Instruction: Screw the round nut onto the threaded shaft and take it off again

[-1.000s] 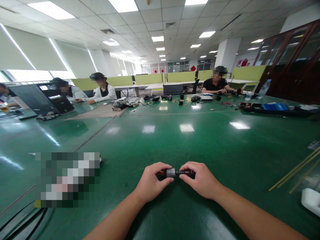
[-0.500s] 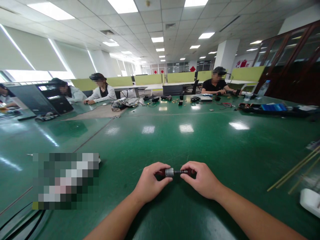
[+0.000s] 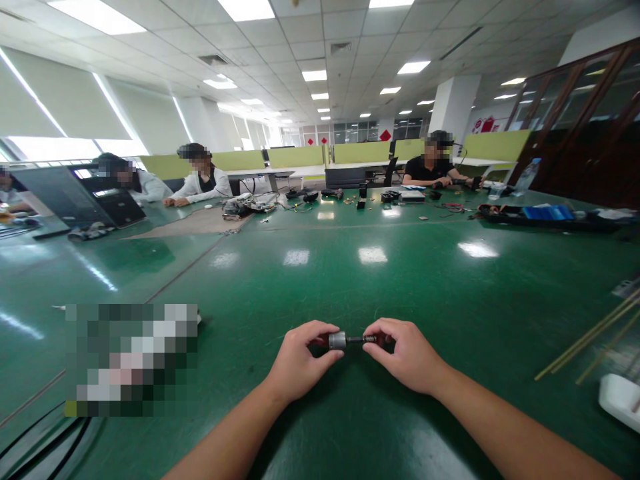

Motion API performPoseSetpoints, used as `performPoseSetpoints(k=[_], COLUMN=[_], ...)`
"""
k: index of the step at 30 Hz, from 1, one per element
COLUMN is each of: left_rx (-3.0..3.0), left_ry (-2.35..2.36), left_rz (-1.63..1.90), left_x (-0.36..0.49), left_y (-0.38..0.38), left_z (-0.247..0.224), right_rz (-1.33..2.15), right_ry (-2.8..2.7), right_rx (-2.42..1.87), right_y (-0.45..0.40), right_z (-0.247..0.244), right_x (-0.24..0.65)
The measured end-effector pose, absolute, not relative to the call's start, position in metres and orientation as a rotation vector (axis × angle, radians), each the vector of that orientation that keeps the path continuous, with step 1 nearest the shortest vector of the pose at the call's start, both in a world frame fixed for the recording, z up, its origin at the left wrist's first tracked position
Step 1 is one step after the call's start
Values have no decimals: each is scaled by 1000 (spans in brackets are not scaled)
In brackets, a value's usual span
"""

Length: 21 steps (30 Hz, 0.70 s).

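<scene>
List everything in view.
table: 1, green, centre
cylinder: 1, grey, front centre
rod: 1, dark, beside cylinder
blurred object: 1, mixed, left
cables: several, black, left
sticks: several, yellow, right
object: 1, white, right edge
bottle: 1, clear, far right
gear: many, mixed, far side
people: 4, mixed clothing, far side
cabinet: 1, brown, right
partitions: several, yellow-green, back
lights: many, white, ceiling
left hand: 1, bare, on cylinder
right hand: 1, bare, on rod

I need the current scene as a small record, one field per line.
Left hand: grips grey metal cylinder
Right hand: fingertips at ribbed end of dark shaft
Shaft position: between the hands, sideways
Surface: green table
Lower left: black cables
Right side: thin yellowish rods
Far right: clear bottle
Unclear: pixelated object
</scene>
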<state>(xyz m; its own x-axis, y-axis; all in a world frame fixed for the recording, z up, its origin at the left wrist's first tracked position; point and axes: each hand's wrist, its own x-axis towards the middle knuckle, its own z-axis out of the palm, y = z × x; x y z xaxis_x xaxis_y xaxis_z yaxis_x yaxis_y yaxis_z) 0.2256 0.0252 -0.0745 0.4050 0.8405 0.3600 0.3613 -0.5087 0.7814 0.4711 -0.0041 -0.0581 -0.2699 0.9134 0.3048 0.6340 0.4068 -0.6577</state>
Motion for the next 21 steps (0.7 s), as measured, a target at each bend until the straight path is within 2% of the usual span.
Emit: performPoseSetpoints(k=[15, 21], left_rx=[2041, 2138], left_ry=[1000, 1147], left_rz=[1044, 1068], left_x=[224, 218], left_y=[27, 29], left_z=[-75, -69], right_rz=[524, 491], right_ry=[-1999, -1984], right_rx=[-1299, -1328], right_y=[-4, -2], right_z=[-55, -51], right_x=[478, 489])
